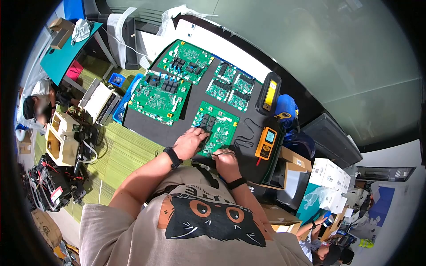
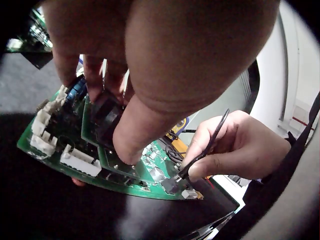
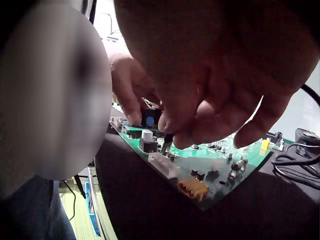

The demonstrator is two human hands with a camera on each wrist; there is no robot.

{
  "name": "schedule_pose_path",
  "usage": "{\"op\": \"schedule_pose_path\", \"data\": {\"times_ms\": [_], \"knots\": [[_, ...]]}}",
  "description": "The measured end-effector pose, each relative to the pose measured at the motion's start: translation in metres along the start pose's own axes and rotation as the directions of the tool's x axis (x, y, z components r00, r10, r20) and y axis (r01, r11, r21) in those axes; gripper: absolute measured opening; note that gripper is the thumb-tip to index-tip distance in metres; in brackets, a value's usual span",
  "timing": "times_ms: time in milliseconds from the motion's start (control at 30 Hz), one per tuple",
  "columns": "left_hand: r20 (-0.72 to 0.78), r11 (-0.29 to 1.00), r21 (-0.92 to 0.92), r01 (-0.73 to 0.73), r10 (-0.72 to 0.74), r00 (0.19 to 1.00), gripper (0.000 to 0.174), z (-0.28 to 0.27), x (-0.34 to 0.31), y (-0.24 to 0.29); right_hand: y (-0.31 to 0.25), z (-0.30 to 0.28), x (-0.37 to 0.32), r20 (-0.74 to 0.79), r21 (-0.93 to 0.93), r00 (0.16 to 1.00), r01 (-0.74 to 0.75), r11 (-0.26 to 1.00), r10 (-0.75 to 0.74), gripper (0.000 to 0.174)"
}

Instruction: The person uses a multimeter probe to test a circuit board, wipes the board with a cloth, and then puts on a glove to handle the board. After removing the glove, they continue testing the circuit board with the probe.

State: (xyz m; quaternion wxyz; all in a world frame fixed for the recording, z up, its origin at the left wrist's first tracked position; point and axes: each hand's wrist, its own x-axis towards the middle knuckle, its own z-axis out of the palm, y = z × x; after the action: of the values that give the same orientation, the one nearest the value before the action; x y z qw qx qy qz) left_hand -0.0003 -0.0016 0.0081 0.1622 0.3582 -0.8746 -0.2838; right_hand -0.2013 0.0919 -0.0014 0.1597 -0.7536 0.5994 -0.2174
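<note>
Your left hand (image 1: pixel 190 142) is on the board (image 1: pixel 219 126), grasping it at its 9 o'clock edge. In the left wrist view the thumb presses down on the green top and the curled fingers sit on the black parts; a fingertip seems to peek out under the near edge, can't confirm. Your right hand (image 1: pixel 226 163) is clenched on a thin black probe (image 2: pixel 210 142), pinched between thumb and fingers. The tip touches the board close to its 6 o'clock edge, just beside a grey block. The yellow connector (image 3: pixel 192 188) on the same edge is near the tip but apart from it. The board lies on the black mat (image 1: pixel 146 128) right in front of you, at 12 o'clock from both hands. The orange meter (image 1: pixel 266 142) sits at 3 o'clock of the board, near it, with its black leads (image 1: pixel 242 142) looped between the two. Three more boards (image 1: pixel 159 95) lie on the mat from 10 to 12 o'clock, well apart from your hands. A yellow-and-black tester (image 1: pixel 269 94) is at 1 o'clock, beyond the meter.
</note>
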Motion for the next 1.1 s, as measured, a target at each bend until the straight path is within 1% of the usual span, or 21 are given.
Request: {"op": "schedule_pose_path", "data": {"times_ms": [67, 200, 267, 400, 433, 467, 533, 600, 867, 933, 967, 1000, 1100], "knots": [[-0.001, 1.000, -0.003, 0.001, -0.001, 1.000, 0.067, 0.001, 0.000, -0.001, 0.001, 0.004, 0.000, -0.019, -0.085, 0.999, 0.036, 0.996, -0.038, 0.011], [0.005, 1.000, -0.010, 0.010, -0.010, 1.000, 0.067, 0.002, 0.000, -0.001, -0.002, 0.003, 0.002, -0.024, -0.128, 0.998, 0.050, 0.991, -0.054, 0.012], [0.001, 1.000, -0.007, 0.012, -0.012, 1.000, 0.066, 0.002, 0.000, -0.002, -0.004, 0.001, 0.002, 0.032, -0.136, 0.999, 0.020, 0.991, -0.016, 0.011], [-0.007, 1.000, 0.010, 0.005, -0.005, 1.000, 0.065, 0.004, 0.001, -0.002, -0.009, -0.003, 0.005, 0.006, -0.120, 1.000, 0.027, 0.992, -0.027, 0.011], [-0.019, 1.000, -0.005, 0.003, -0.003, 1.000, 0.063, 0.004, 0.002, -0.001, -0.009, -0.004, 0.006, 0.004, -0.112, 1.000, 0.019, 0.993, -0.018, 0.011], [0.003, 1.000, 0.015, 0.011, -0.011, 1.000, 0.057, 0.004, 0.001, -0.002, -0.010, -0.004, 0.005, 0.007, -0.102, 1.000, 0.008, 0.995, -0.007, 0.011], [0.001, 1.000, 0.005, 0.010, -0.010, 1.000, 0.058, 0.005, 0.001, -0.003, -0.011, -0.003, 0.006, -0.004, -0.090, 1.000, 0.017, 0.996, -0.017, 0.010], [-0.003, 1.000, 0.012, 0.013, -0.013, 1.000, 0.059, 0.007, 0.000, -0.006, -0.011, -0.004, 0.006, 0.039, -0.100, 0.999, -0.004, 0.995, 0.008, 0.010], [0.020, 1.000, -0.017, 0.012, -0.011, 1.000, 0.060, 0.001, 0.000, -0.001, -0.006, 0.001, -0.002, -0.017, -0.045, 1.000, -0.012, 0.999, 0.011, 0.012], [0.042, 1.000, -0.027, 0.016, -0.015, 0.999, 0.062, -0.004, 0.001, 0.003, -0.008, 0.001, 0.000, -0.008, -0.055, 1.000, -0.025, 0.998, 0.024, 0.012], [0.032, 1.000, -0.017, 0.009, -0.008, 0.999, 0.063, -0.004, 0.002, 0.003, -0.008, 0.000, 0.001, 0.033, -0.079, 0.998, -0.044, 0.996, 0.047, 0.012], [0.024, 1.000, -0.008, 0.002, -0.001, 1.000, 0.065, -0.004, 0.001, 0.002, -0.009, -0.001, 0.001, 0.027, -0.083, 0.998, -0.056, 0.995, 0.059, 0.012], [0.042, 1.000, -0.016, -0.001, 0.002, 0.999, 0.066, -0.005, 0.001, 0.002, -0.012, -0.003, 0.001, 0.035, -0.042, 0.997, -0.073, 0.996, 0.075, 0.012]]}}
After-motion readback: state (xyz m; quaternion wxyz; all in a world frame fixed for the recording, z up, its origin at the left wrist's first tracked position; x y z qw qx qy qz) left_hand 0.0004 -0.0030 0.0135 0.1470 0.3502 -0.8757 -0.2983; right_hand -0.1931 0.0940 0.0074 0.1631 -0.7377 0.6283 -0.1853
